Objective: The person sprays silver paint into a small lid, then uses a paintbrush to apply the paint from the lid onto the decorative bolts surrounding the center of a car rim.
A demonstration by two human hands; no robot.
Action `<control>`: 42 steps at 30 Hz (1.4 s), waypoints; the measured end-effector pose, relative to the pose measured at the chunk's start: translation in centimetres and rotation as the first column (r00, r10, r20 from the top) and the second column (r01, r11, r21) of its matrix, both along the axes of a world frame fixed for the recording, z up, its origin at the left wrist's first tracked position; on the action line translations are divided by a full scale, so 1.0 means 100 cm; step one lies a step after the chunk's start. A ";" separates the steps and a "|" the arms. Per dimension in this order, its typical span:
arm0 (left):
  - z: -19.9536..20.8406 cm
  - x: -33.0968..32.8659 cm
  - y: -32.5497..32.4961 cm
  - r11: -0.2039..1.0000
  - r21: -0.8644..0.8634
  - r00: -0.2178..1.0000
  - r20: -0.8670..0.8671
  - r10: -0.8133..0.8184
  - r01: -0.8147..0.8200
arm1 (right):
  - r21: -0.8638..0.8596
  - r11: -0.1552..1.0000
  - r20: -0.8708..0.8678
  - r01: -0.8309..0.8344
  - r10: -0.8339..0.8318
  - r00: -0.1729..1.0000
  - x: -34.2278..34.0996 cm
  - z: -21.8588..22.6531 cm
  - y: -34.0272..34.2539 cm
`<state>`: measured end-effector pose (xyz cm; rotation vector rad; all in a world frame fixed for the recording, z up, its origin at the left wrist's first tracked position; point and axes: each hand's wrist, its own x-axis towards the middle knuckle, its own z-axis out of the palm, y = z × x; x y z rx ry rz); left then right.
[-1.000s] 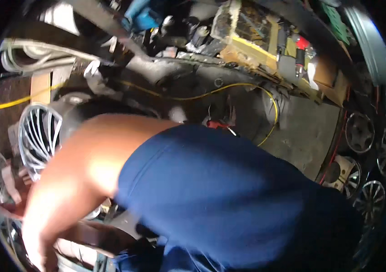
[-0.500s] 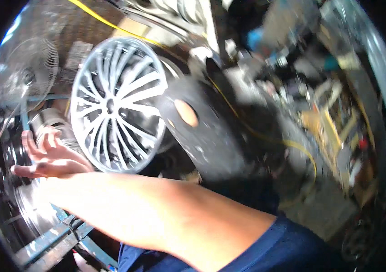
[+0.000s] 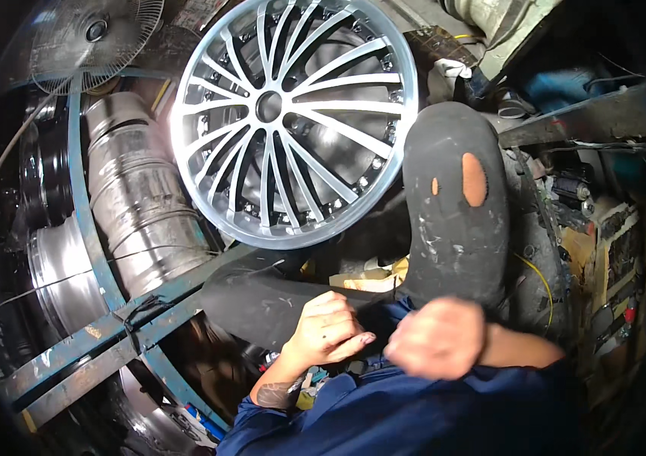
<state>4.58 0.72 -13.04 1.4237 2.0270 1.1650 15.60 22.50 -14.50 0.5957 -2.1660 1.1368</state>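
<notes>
My left hand (image 3: 329, 330) is held close to my lap, its fingers curled in and the thumb pressed forward. What it may hold is too small or hidden to make out. Just to its right, my right hand (image 3: 440, 340) is closed like a fist and blurred by motion; its contents are hidden too. The two hands are a little apart, knuckles up. Beyond them a large multi-spoke wheel rim (image 3: 345, 106), silvery with dark gaps, leans face up by my knees. Neither hand touches the rim.
A blue metal frame (image 3: 83, 190) runs along the left, with a stack of metal rims or drums (image 3: 144, 197) beside it. A fan (image 3: 96, 30) stands at the far left. My right knee (image 3: 452, 205), in torn dark trousers, borders the wheel rim. Clutter and a yellow cable (image 3: 541, 285) lie right.
Earlier one arm reached far left with an open hand; now both hands are together, closed, before my lap. The view has shifted, so the wheel rim appears larger and farther right.
</notes>
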 end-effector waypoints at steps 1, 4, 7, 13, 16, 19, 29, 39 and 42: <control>-0.001 -0.002 -0.004 1.000 -0.012 1.000 0.003 0.017 -0.017 | 0.067 0.990 0.009 0.123 -0.124 0.992 -0.003 -0.001 0.021; 0.000 -0.011 -0.001 0.992 0.074 0.994 -0.040 0.104 -0.101 | 0.390 0.841 0.212 0.377 -0.480 0.851 -0.006 -0.009 0.055; 0.000 -0.004 0.026 0.998 0.007 0.984 -0.166 -0.062 0.064 | 0.385 0.848 0.283 0.365 -0.485 0.827 -0.003 -0.027 0.057; -0.034 0.037 0.122 0.969 0.076 0.882 -0.435 -0.180 0.235 | 0.096 0.862 0.581 0.497 -0.454 0.676 0.030 -0.056 0.061; -0.063 0.052 0.150 0.962 0.113 0.778 -0.615 -0.130 0.250 | -0.413 0.738 0.655 0.533 -0.166 0.737 0.058 -0.092 0.075; -0.075 0.058 0.151 0.969 0.064 0.716 -0.685 -0.132 0.239 | -0.133 0.795 0.815 0.592 -0.253 0.522 0.106 -0.165 0.097; -0.077 0.062 0.148 0.975 0.047 0.752 -0.644 -0.137 0.218 | 0.446 0.486 0.709 0.752 -0.704 0.034 0.206 -0.300 0.148; -0.074 0.061 0.146 0.981 0.066 0.799 -0.592 -0.110 0.184 | 0.277 0.570 0.797 0.774 -0.586 0.146 0.177 -0.315 0.095; -0.075 0.061 0.147 0.980 0.069 0.800 -0.589 -0.111 0.187 | 0.271 0.565 0.813 0.779 -0.568 0.129 0.181 -0.318 0.095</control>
